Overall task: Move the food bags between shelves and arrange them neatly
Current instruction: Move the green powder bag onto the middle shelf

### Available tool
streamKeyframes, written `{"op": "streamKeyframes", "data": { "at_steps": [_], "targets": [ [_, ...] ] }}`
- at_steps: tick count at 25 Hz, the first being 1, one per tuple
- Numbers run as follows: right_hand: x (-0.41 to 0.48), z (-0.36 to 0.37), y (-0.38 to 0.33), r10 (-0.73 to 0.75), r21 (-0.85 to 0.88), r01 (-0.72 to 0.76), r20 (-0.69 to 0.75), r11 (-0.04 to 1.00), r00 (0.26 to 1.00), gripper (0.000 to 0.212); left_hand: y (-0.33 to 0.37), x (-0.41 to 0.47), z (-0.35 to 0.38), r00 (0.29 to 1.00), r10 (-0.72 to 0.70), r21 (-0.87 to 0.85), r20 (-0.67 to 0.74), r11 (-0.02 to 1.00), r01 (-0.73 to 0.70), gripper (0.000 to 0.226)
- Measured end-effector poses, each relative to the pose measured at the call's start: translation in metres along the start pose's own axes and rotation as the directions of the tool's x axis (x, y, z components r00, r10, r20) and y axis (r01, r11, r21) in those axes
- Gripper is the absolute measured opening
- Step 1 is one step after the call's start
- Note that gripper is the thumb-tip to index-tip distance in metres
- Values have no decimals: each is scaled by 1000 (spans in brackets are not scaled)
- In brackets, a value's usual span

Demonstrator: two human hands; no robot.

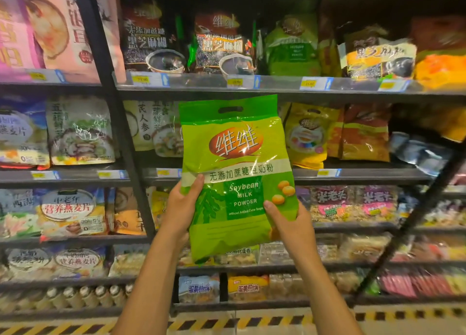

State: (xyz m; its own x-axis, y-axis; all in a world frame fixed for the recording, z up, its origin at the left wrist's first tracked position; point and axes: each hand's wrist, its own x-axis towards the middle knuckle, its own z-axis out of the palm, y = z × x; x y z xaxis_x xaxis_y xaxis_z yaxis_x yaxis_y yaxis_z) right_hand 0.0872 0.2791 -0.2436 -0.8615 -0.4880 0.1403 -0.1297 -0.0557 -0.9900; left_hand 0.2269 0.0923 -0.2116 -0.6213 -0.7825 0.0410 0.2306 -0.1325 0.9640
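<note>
A large green bag of soybean milk powder stands upright in the air in front of the shelves, its printed face toward me. My left hand grips its lower left edge with the thumb on the front. My right hand holds the lower right edge, thumb also on the front. A matching green bag sits on the upper shelf between black sesame bags. The bag I hold hides the middle of the second shelf behind it.
Dark metal shelving fills the view, with a slanted upright post left of the bag. Yellow and orange bags stand right of it, cereal bags to the left. Lower shelves hold snacks and small bottles. A yellow-black hazard stripe marks the floor.
</note>
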Motion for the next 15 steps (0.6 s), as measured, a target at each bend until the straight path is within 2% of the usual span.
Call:
{"op": "streamKeyframes", "data": {
  "at_steps": [2, 3, 6, 7, 15],
  "targets": [
    [-11, -13, 3, 5, -11, -5, -30, 1000, 1000, 22, -4, -10, 9, 1000, -13, 19, 26, 1000, 13, 20],
    [-16, -19, 3, 3, -14, -4, -45, 1000, 999, 22, -6, -14, 13, 999, -16, 20, 40, 1000, 15, 23],
    [-25, -35, 4, -9, 12, 10, -74, 1000, 997, 23, -10, -17, 25, 995, -14, 10, 95, 1000, 13, 53],
    [-25, -40, 5, -9, 22, 11, -83, 1000, 996, 23, -11, -15, 29, 994, -11, 7, 111, 1000, 10, 55],
    [15, -67, -10, -64, 33, 69, -145, 997, 987, 17, 6, 20, 82, 980, 30, 24, 195, 999, -35, 23]
  ]
}}
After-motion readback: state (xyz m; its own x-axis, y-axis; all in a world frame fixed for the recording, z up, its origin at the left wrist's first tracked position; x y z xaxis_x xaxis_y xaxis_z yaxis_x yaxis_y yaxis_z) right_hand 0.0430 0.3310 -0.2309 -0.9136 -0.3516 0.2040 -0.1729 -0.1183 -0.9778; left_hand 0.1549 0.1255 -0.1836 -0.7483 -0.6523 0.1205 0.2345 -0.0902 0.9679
